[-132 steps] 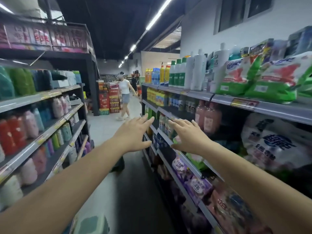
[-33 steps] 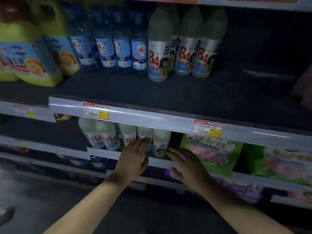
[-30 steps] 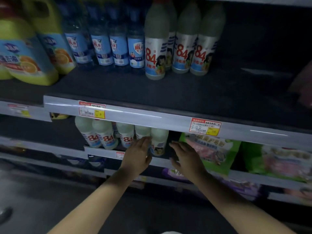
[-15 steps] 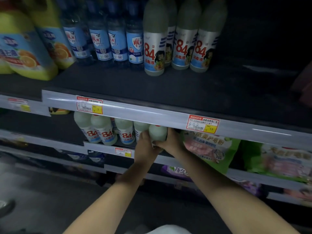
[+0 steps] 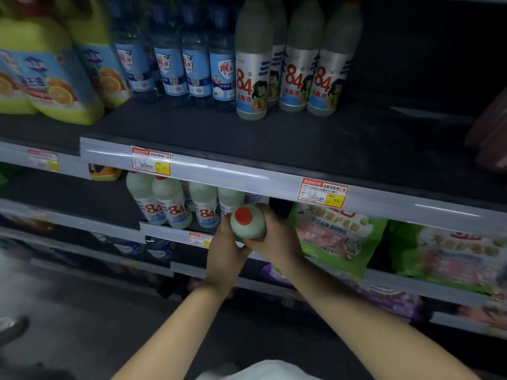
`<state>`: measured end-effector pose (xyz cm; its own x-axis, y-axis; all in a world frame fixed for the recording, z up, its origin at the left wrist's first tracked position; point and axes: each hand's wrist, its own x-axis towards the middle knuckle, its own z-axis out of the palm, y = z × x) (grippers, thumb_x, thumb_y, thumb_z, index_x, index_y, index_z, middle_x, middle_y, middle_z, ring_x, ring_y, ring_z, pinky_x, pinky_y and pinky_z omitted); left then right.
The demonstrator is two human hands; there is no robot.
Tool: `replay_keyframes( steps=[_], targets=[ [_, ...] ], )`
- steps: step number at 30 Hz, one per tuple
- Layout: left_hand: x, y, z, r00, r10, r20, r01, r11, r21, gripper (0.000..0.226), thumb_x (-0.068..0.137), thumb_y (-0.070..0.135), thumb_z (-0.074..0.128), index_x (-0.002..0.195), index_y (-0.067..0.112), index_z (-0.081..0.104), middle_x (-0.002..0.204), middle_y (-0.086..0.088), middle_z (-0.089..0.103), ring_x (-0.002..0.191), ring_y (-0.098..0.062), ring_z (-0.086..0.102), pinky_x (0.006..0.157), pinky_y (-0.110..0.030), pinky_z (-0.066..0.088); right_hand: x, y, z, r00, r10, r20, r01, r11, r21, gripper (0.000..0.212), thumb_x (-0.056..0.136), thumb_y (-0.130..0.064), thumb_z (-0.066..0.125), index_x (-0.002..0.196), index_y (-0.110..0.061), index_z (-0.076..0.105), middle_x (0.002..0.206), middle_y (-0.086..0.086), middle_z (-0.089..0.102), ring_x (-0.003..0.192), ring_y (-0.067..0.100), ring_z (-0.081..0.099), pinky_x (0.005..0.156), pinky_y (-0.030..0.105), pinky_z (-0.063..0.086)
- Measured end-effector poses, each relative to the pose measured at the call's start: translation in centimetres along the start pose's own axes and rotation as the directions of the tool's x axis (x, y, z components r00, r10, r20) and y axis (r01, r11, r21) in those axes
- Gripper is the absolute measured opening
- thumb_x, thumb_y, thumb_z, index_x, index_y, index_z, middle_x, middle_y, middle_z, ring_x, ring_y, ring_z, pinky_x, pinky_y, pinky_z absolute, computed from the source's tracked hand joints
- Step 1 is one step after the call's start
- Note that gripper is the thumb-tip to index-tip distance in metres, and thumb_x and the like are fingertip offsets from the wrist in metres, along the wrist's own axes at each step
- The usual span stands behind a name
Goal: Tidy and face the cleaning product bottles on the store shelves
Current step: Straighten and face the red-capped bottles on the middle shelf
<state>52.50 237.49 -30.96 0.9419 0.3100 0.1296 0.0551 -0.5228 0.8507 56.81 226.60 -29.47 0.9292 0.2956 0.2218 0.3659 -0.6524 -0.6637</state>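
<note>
Change since half a second ago: the pale green plastic bottle with a red cap (image 5: 248, 222), then standing upright at the right end of its row with both hands closing on it, is now drawn out past the lower shelf edge (image 5: 167, 233) and tipped forward, cap toward the camera; the other stock has not shifted. Held item: rounded shoulder, pale translucent body, red screw cap, label hidden from view by the tilt. Left hand (image 5: 225, 249): forearm rising from bottom centre, fingers curled onto the bottle's left side and underside. Right hand (image 5: 275, 237): forearm entering from bottom right, palm and fingers wrapped round the bottle's right side and back; both hands hold the bottle together, touching each other beneath it. Upper shelf, left to right: yellow-green jugs with blue orange-print labels (image 5: 55, 78); clear blue-labelled bottles (image 5: 175, 67); tall pale bottles marked "84" in red (image 5: 293, 67), one standing forward of the rest. Lower shelf, left to right: four small pale "84" bottles with red caps (image 5: 175, 207), just left of the held bottle; green printed pouches (image 5: 337, 237) just to its right. Grey shelf-edge strip (image 5: 247, 179) carries red-and-yellow price tags (image 5: 323, 192).
</note>
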Motion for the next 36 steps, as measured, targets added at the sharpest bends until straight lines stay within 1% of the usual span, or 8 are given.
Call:
replay_keyframes(
  steps=[7,11,15,18,22,25,30,36],
  targets=[
    [-1.5,3.0,-3.6,0.999,0.044,-0.002,-0.044,0.999,0.012,0.056,0.076,0.010,0.072,0.124,0.014,0.044,0.106,0.003,0.054,0.094,-0.011,0.049,0.078,-0.026,0.039,-1.8,-4.7,-4.3,0.989,-0.125,-0.082,0.123,0.992,-0.036,0.061,0.065,-0.037,0.077,0.120,-0.022,0.054,0.108,0.001,0.070,0.098,0.023,0.065,0.073,0.035,0.053],
    [-1.8,6.0,-6.2,0.982,0.185,-0.049,-0.183,0.983,0.025,0.052,0.071,0.006,0.074,0.117,0.007,0.049,0.102,-0.007,0.062,0.094,-0.025,0.059,0.076,-0.036,0.049,-1.9,-8.0,-7.6,0.986,-0.137,-0.099,0.130,0.989,-0.073,0.064,0.062,-0.041,0.079,0.119,-0.022,0.055,0.104,0.003,0.071,0.094,0.029,0.066,0.071,0.036,0.053],
    [-1.5,10.0,-8.8,0.957,0.281,-0.069,-0.281,0.960,0.006,0.051,0.070,0.007,0.072,0.115,0.015,0.051,0.097,0.008,0.059,0.092,-0.015,0.058,0.077,-0.029,0.046,-1.5,-10.9,-11.5,0.977,-0.172,-0.129,0.161,0.982,-0.096,0.061,0.063,-0.046,0.078,0.112,-0.018,0.057,0.095,0.005,0.071,0.084,0.027,0.066,0.063,0.034,0.051],
    [-1.2,12.6,-10.6,0.933,0.356,-0.053,-0.356,0.935,0.012,0.051,0.071,0.008,0.072,0.114,0.023,0.049,0.094,0.020,0.056,0.091,-0.009,0.056,0.074,-0.026,0.047,-1.3,-12.6,-13.9,0.964,-0.203,-0.174,0.193,0.979,-0.069,0.063,0.061,-0.046,0.079,0.114,-0.019,0.056,0.096,0.002,0.071,0.086,0.023,0.066,0.066,0.038,0.054],
    [0.2,15.7,-11.6,0.888,0.453,-0.082,-0.454,0.891,0.008,0.054,0.070,0.009,0.074,0.107,0.034,0.043,0.092,0.024,0.054,0.086,0.000,0.056,0.072,-0.011,0.045,-0.5,-14.0,-16.0,0.929,-0.238,-0.284,0.237,0.971,-0.038,0.068,0.060,-0.047,0.079,0.117,-0.019,0.055,0.098,0.001,0.071,0.086,0.022,0.066,0.067,0.040,0.055],
    [2.0,17.1,-11.1,0.841,0.531,-0.104,-0.531,0.847,0.033,0.054,0.070,0.011,0.075,0.115,0.020,0.049,0.090,0.015,0.056,0.082,-0.011,0.059,0.072,-0.025,0.052,0.9,-14.1,-17.1,0.913,-0.235,-0.333,0.231,0.972,-0.050,0.071,0.061,-0.045,0.080,0.121,-0.019,0.053,0.103,0.003,0.070,0.091,0.025,0.065,0.070,0.041,0.054],
    [5.3,17.9,-9.0,0.863,0.497,-0.086,-0.497,0.867,0.025,0.048,0.073,0.005,0.071,0.116,0.008,0.050,0.099,-0.003,0.062,0.090,-0.024,0.062,0.072,-0.041,0.054,3.1,-12.7,-17.7,0.920,-0.173,-0.352,0.157,0.985,-0.076,0.070,0.063,-0.042,0.079,0.122,-0.019,0.051,0.109,0.006,0.068,0.099,0.030,0.063,0.073,0.036,0.052],
    [8.7,17.7,-6.5,0.892,0.451,0.006,-0.448,0.889,-0.096,0.050,0.077,0.010,0.070,0.121,0.020,0.049,0.103,0.005,0.062,0.094,-0.008,0.060,0.082,-0.034,0.053,6.0,-10.3,-17.5,0.933,-0.074,-0.351,0.078,0.997,-0.004,0.070,0.065,-0.040,0.078,0.125,-0.019,0.049,0.115,0.005,0.066,0.103,0.028,0.062,0.079,0.039,0.053]
  ],
)
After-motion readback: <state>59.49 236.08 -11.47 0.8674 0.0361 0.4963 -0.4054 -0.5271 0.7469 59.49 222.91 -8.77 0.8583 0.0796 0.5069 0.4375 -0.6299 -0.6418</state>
